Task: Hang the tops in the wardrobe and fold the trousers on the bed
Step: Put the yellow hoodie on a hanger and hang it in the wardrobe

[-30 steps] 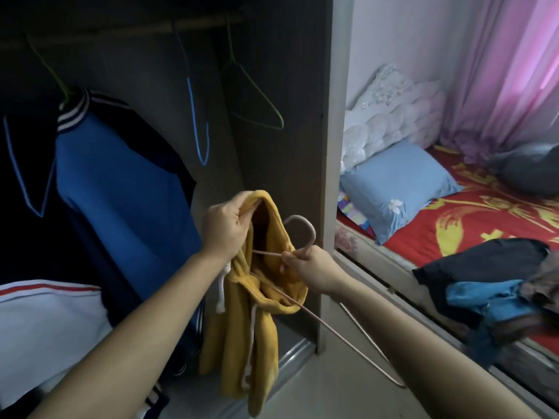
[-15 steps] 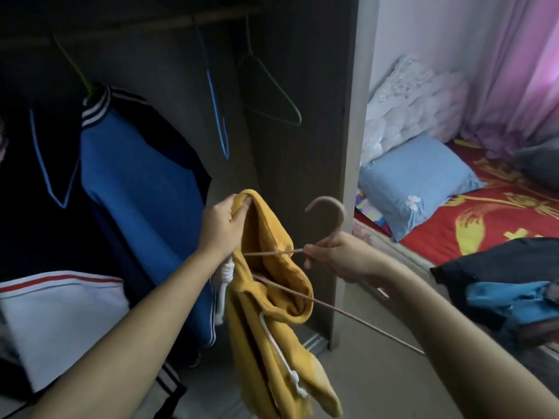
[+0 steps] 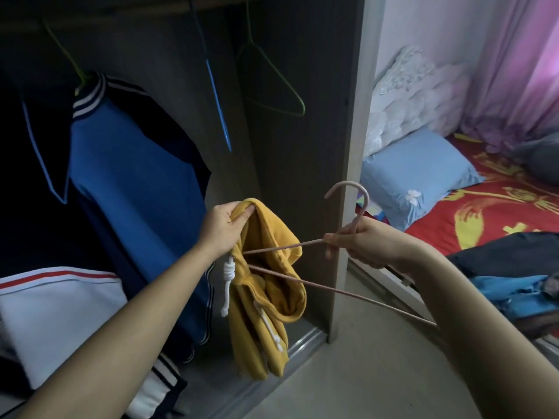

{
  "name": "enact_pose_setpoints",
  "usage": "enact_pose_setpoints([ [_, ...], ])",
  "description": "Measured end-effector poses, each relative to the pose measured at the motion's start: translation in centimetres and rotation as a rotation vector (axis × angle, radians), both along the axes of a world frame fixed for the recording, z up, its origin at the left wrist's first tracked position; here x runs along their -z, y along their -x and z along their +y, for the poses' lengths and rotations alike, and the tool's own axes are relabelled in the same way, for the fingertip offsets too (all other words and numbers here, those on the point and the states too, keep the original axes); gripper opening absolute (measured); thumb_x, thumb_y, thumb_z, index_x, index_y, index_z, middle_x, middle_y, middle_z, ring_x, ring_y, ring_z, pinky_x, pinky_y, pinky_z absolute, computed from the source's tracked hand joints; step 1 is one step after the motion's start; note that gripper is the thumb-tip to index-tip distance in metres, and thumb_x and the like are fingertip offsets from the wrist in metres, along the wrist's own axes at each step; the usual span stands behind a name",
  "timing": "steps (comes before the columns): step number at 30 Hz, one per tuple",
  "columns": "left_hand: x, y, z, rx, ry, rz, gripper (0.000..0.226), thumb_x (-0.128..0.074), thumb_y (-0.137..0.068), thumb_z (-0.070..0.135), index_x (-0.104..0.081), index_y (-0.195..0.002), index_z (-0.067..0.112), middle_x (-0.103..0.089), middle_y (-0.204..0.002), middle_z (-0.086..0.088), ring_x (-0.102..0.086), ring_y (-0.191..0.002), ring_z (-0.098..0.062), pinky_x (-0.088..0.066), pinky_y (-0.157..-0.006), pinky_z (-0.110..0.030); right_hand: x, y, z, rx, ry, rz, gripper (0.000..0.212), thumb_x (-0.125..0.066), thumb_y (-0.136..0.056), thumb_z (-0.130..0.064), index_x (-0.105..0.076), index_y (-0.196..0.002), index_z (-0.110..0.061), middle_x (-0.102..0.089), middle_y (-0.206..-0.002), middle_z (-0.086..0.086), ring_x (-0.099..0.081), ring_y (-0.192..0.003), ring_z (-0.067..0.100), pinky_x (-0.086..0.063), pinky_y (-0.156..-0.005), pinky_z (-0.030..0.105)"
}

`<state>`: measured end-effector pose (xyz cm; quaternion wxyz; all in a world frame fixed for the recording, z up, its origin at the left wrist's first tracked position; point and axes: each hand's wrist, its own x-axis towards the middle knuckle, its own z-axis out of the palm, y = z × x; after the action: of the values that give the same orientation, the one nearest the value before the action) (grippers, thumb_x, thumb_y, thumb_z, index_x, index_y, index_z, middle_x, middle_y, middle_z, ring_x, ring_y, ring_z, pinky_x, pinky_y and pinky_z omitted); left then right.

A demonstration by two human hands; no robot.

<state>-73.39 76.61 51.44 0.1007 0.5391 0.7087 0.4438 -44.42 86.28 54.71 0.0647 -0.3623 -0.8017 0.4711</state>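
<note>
The person stands at the open wardrobe (image 3: 296,146) with a yellow hooded top (image 3: 266,297) held in front of it, not yet hung. The left hand (image 3: 225,229) is closed in a pinch on a fold at the top of the garment, near the hood. The right hand (image 3: 360,243) is closed around the neck of a pink hanger (image 3: 332,287), just below its hook; one arm of the hanger passes into the opening of the top, while the other end sticks out low to the right, clear of the cloth. The top hangs bunched, its white drawstring (image 3: 229,282) knotted and dangling beside the left wrist. Judged risks: the hanger arm may be in the hood and not the neck opening, so the garment would hang crooked or slide off; the drawstring could snag on the wire; a single pinch leaves the cloth free to slip. A green hanger (image 3: 272,83) and a blue jacket (image 3: 130,182) occupy the rail. Dark clothes (image 3: 502,258), possibly trousers, lie unfolded on the bed (image 3: 484,213).
</note>
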Motion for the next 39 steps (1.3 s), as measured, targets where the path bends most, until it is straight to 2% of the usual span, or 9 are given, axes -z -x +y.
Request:
enact_pose_setpoints([
  [4,-0.5,-2.8,0.6,0.124,-0.018,-0.208,0.024,-0.059,-0.093,0.05,-0.072,-0.087,0.032,-0.071,-0.076,0.013,-0.066,-0.074,-0.002,-0.051,-0.063,-0.016,2.3,2.6,-0.9,0.017,0.089,-0.003,0.036,-0.05,-0.1,-0.048,-0.073,-0.086,-0.023,-0.058,-0.056,-0.008,-0.053,-0.045,0.003,-0.041,-0.044,0.016],
  [8,-2.1,-5.8,1.4,0.281,-0.047,-0.385,0.033,-0.061,-0.089,0.056,-0.073,-0.092,0.025,-0.072,-0.087,-0.006,-0.07,-0.083,-0.02,-0.059,-0.074,-0.032,8.0,7.3,-3.5,0.055,-0.09,-0.021,0.034,-0.044,-0.103,-0.033,-0.071,-0.096,-0.014,-0.07,-0.098,0.007,-0.066,-0.093,0.022,-0.054,-0.08,0.035],
  [17,-2.7,-1.3,-0.4,0.139,0.063,-0.325,0.029,-0.072,-0.081,0.035,-0.068,-0.109,0.04,-0.064,-0.097,0.006,-0.064,-0.098,-0.014,-0.056,-0.087,-0.033,5.6,4.6,-0.9,0.284,0.025,0.464,0.044,-0.046,-0.096,-0.062,-0.068,-0.081,-0.028,-0.067,-0.068,-0.01,-0.068,-0.067,0.004,-0.05,-0.061,0.016],
  [21,-2.5,0.7,0.3,-0.102,0.079,-0.01,0.05,-0.063,-0.091,0.023,-0.047,-0.138,0.033,-0.042,-0.135,0.001,-0.042,-0.128,-0.019,-0.036,-0.112,-0.044,4.1,3.5,0.2,0.362,0.123,0.649,0.036,-0.053,-0.099,-0.048,-0.068,-0.074,-0.027,-0.058,-0.059,-0.014,-0.058,-0.055,-0.001,-0.042,-0.058,0.018],
  [25,-4.5,1.4,1.8,-0.127,0.101,0.625,0.076,-0.052,-0.092,0.058,-0.014,-0.155,0.037,-0.004,-0.163,-0.004,0.0,-0.15,-0.026,-0.01,-0.115,-0.056,1.7,2.6,1.2,0.219,0.039,0.672,0.037,-0.051,-0.101,-0.042,-0.069,-0.071,-0.03,-0.053,-0.057,-0.016,-0.053,-0.052,-0.001,-0.04,-0.053,0.012],
  [28,-7.3,1.0,3.1,-0.037,-0.009,0.793,0.05,-0.049,-0.097,0.051,-0.045,-0.143,0.031,-0.044,-0.147,-0.008,-0.031,-0.141,-0.031,-0.021,-0.11,-0.056,-0.4,1.8,2.2,0.175,-0.064,0.642,0.038,-0.053,-0.1,-0.04,-0.072,-0.068,-0.032,-0.057,-0.056,-0.014,-0.056,-0.053,0.0,-0.042,-0.053,0.012],
  [30,-8.7,0.8,3.6,0.062,-0.065,0.773,0.032,-0.05,-0.098,0.043,-0.064,-0.121,0.025,-0.065,-0.109,-0.002,-0.058,-0.109,-0.028,-0.04,-0.095,-0.047,-1.4,1.1,2.8,0.191,-0.149,0.635,0.036,-0.056,-0.099,-0.039,-0.074,-0.068,-0.036,-0.063,-0.058,-0.014,-0.061,-0.054,0.001,-0.044,-0.053,0.011],
  [33,-9.0,-0.7,3.8,0.22,0.065,0.698,0.023,-0.05,-0.099,0.041,-0.066,-0.11,0.028,-0.061,-0.094,0.01,-0.058,-0.094,-0.016,-0.047,-0.077,-0.037,-2.0,0.2,3.6,0.261,-0.247,0.688,0.037,-0.058,-0.097,-0.04,-0.075,-0.065,-0.037,-0.066,-0.058,-0.013,-0.065,-0.058,0.002,-0.046,-0.053,0.011],
  [39,-8.5,-6.2,4.6,0.259,0.104,0.605,0.017,-0.051,-0.1,0.029,-0.065,-0.107,0.023,-0.064,-0.103,0.008,-0.058,-0.101,-0.015,-0.044,-0.091,-0.04,-1.3,0.7,4.6,0.405,-0.314,0.746,0.036,-0.043,-0.08,-0.056,-0.058,-0.077,-0.023,-0.056,-0.06,-0.013,-0.057,-0.061,0.004,-0.047,-0.058,0.019],
])
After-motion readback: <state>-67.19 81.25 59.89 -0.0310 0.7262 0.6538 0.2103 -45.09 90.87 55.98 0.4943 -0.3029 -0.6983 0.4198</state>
